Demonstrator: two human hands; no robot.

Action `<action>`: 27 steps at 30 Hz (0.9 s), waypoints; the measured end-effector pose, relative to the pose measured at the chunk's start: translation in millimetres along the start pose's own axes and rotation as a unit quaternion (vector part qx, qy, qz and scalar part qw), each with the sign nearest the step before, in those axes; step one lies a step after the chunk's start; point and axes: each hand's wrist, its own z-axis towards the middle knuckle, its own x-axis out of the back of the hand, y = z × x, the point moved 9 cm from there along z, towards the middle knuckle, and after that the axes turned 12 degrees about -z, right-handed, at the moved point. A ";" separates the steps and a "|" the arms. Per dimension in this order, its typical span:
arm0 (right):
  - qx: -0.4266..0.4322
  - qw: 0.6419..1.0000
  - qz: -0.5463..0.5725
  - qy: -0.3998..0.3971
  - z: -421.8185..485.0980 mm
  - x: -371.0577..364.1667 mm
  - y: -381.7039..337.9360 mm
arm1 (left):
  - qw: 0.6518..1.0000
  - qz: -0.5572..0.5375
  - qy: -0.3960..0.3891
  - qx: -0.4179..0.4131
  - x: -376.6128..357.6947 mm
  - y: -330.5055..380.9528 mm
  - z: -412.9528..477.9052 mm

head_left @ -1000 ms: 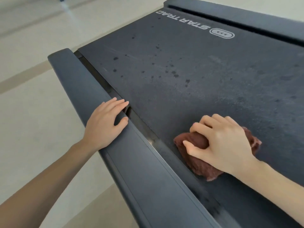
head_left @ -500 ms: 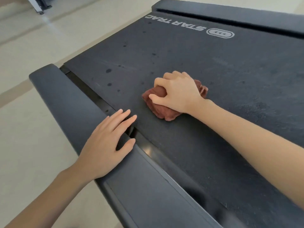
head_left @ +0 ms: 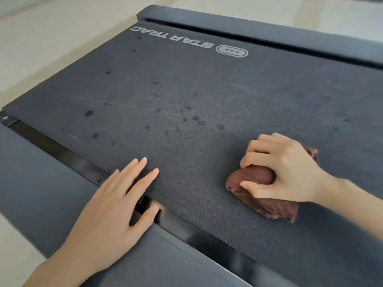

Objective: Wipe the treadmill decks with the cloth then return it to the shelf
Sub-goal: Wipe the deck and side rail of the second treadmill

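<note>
Floor: pale beige flooring (head_left: 41,38) runs round the treadmill on the far and left sides.
Cloth: a reddish-brown cloth (head_left: 255,178), bunched into a wad, lies on the treadmill belt (head_left: 186,96), in from the belt's near long edge and well away from the end with the lettering.
Right hand: the right hand (head_left: 290,172) sits on top of the cloth and grips it, fingers curled over the far side and thumb laid along the near side. Cloth sticks out past the knuckles and under the wrist.
Belt: dark grey and grainy. Small dark spots (head_left: 89,113) are scattered over the half towards the lettered end, and the part nearest the cloth has few of them.
Left hand: the left hand (head_left: 109,214) lies flat with fingers straight and a little spread, holding nothing. Its palm rests on the side rail (head_left: 41,193), its fingers reach over onto the belt's near long edge, and it is well apart from the cloth.
Side rail: a smooth dark grey rail along the belt's near long edge, with a narrow glossy black strip (head_left: 62,150) between rail and belt. The thumb lies over that strip.
Lettering: white "STAR TRAC" lettering (head_left: 172,38) with an oval badge is printed upside down near the belt's far end.
Far rail: a second dark far rail (head_left: 269,32) borders the belt's far long edge.
</note>
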 end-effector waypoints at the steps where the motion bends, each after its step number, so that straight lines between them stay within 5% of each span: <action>1: 0.001 1.000 0.004 0.001 20.1 -6.6 -4.4 | 1.000 -0.001 0.002 -0.003 -0.2 0.5 0.2; 11: -0.120 0.992 -0.024 -0.032 246.6 -86.8 -40.9 | 0.996 -0.051 0.077 -0.007 55.0 -76.0 -11.5; 21: -0.186 0.982 -0.036 0.003 146.0 -49.8 -122.2 | 0.989 -0.055 0.124 0.050 86.2 -152.1 -11.5; 27: -0.235 0.969 0.071 -0.037 133.5 -34.6 -133.2 | 0.993 -0.017 0.114 0.030 84.4 -157.0 -21.6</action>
